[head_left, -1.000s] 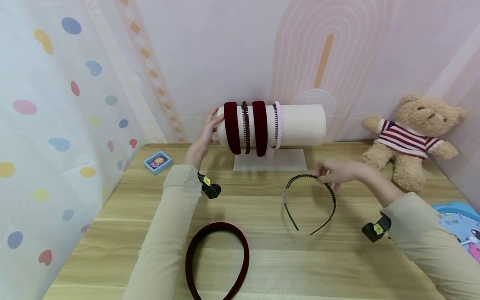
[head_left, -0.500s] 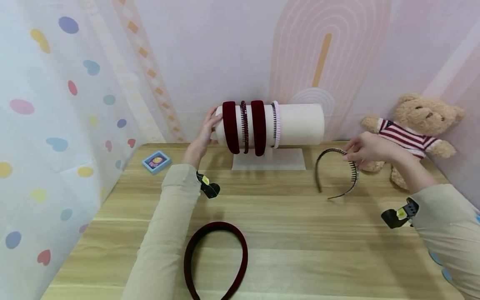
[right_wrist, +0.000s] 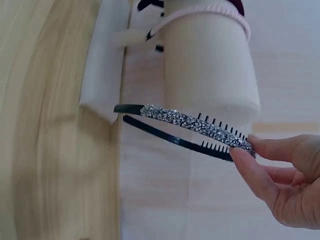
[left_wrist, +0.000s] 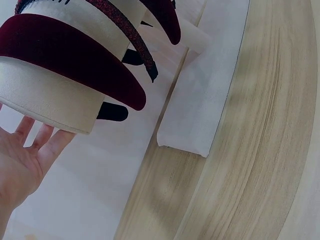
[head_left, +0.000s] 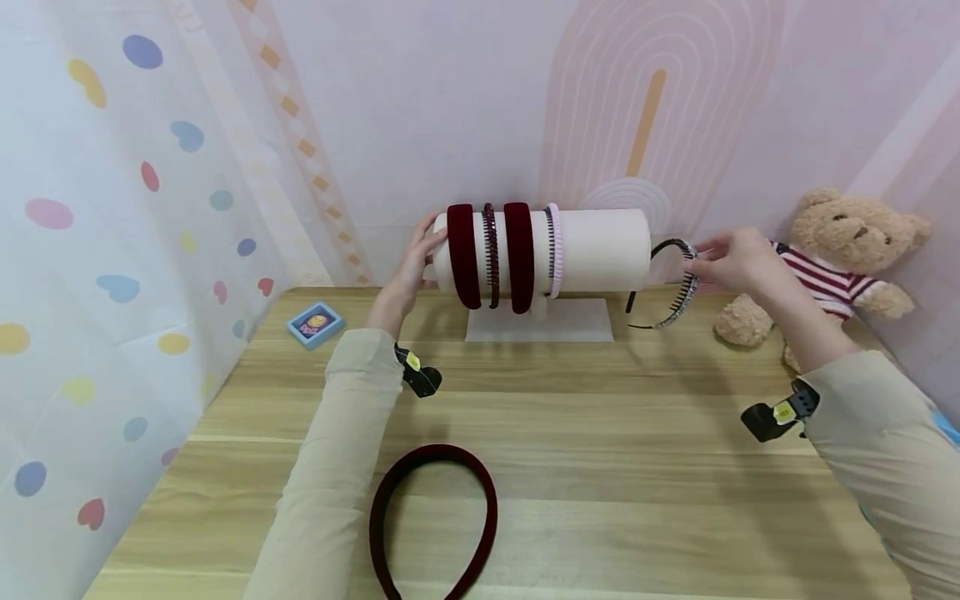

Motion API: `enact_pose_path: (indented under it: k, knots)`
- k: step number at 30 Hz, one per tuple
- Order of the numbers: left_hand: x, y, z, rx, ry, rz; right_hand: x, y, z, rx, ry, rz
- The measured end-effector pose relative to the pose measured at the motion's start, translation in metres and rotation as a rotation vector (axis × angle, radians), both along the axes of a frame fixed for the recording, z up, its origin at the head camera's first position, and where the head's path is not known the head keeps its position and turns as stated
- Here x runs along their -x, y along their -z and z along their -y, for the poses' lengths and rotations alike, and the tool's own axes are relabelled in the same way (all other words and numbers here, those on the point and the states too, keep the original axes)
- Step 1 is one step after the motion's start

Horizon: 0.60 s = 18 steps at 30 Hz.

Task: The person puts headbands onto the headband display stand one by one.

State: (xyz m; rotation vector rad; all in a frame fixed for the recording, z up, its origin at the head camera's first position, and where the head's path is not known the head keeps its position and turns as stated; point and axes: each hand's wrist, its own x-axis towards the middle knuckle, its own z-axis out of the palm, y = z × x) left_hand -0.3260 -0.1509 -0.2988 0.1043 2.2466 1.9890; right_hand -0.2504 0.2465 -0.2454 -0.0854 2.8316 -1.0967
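Note:
My right hand [head_left: 738, 262] pinches a black toothed headband [right_wrist: 190, 122] covered in silvery rhinestones at its crown. The headband is held up just off the right end of a cream cylindrical display stand [head_left: 600, 250], its two tips pointing down and left. On the stand's left half sit two wide dark red velvet headbands [head_left: 464, 257], a thin dark red sparkly headband [head_left: 491, 254] between them, and a pink toothed headband [head_left: 556, 250]. With fingers extended, my left hand [left_wrist: 22, 160] touches the stand's left end.
Another dark red headband [head_left: 491, 508] lies on the wooden table [head_left: 585, 467] at the front. A small blue-framed picture [head_left: 316, 325] lies at the left. At the back right sits a teddy bear [head_left: 832, 258] in a striped sweater. A blue item shows at the right edge.
My right hand has lifted the rhinestone headband from low over the table, moved it right and then up and back to the stand's right end. The left hand stays at the left end.

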Motion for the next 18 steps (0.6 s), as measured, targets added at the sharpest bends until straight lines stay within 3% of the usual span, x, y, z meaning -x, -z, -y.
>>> enact_pose_path:
  k: [8,14,18]
  knots:
    - [-0.001,-0.001,-0.001,-0.010,-0.007,-0.004,0.006,-0.010,0.027,0.178,0.040,-0.016]
    - [-0.002,-0.002,-0.001,-0.011,-0.007,-0.004,0.011,-0.013,0.045,0.259,0.067,-0.074]
    - [-0.002,-0.001,0.000,-0.005,0.001,-0.005,0.016,-0.011,0.049,0.258,0.081,-0.119]
